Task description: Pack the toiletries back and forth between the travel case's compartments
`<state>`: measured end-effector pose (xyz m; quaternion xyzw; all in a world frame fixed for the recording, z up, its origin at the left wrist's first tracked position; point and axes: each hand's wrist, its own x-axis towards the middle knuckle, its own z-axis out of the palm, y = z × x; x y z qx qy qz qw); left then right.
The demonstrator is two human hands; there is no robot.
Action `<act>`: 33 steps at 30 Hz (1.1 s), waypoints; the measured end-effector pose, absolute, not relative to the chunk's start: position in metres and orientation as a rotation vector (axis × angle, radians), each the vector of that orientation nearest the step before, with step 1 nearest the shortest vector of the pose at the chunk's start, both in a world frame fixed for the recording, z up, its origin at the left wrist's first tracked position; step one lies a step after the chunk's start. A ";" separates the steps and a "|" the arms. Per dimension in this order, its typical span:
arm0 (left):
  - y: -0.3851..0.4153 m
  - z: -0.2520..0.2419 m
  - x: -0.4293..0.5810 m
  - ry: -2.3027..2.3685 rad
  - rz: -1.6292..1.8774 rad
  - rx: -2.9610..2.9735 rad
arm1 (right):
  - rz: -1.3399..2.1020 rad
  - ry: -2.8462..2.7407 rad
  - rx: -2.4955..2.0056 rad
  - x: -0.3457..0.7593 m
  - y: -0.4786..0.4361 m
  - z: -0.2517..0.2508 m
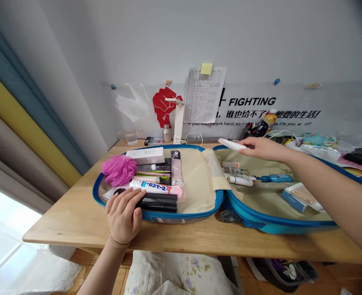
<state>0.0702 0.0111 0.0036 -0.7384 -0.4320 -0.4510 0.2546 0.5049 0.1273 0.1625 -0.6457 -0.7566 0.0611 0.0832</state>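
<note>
An open blue suitcase (185,218) with a beige lining lies on the wooden desk. Over its near left rim rests my left hand (124,215), fingers stretched out against a long black case (160,202). Around that case are a white toothpaste tube (152,187), a pink mesh bath puff (118,170) and a white box (145,155). My right hand (261,148) pinches a flat white object (232,144), kind unclear, above the right half. Below it lie a white tube (240,180), a blue item (275,178) and a pack of cotton swabs (300,196).
A white desk lamp (178,123), a small metal bottle (166,133) and a clear cup (131,137) stand behind the suitcase. An orange-labelled bottle (269,119) and plastic packs (319,141) are at the back right. A floral cushion (181,272) lies below the desk's edge.
</note>
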 end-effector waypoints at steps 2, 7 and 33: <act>0.011 0.004 0.070 -1.178 -1.225 -2.003 | 0.162 -2.216 -1.803 0.470 0.126 0.173; 0.011 0.004 0.070 -1.180 -1.233 -2.008 | 0.327 -2.549 -1.374 0.347 0.125 0.156; 0.005 -0.003 0.069 -1.183 -1.162 -2.016 | 0.393 -2.369 -1.538 0.395 0.138 0.172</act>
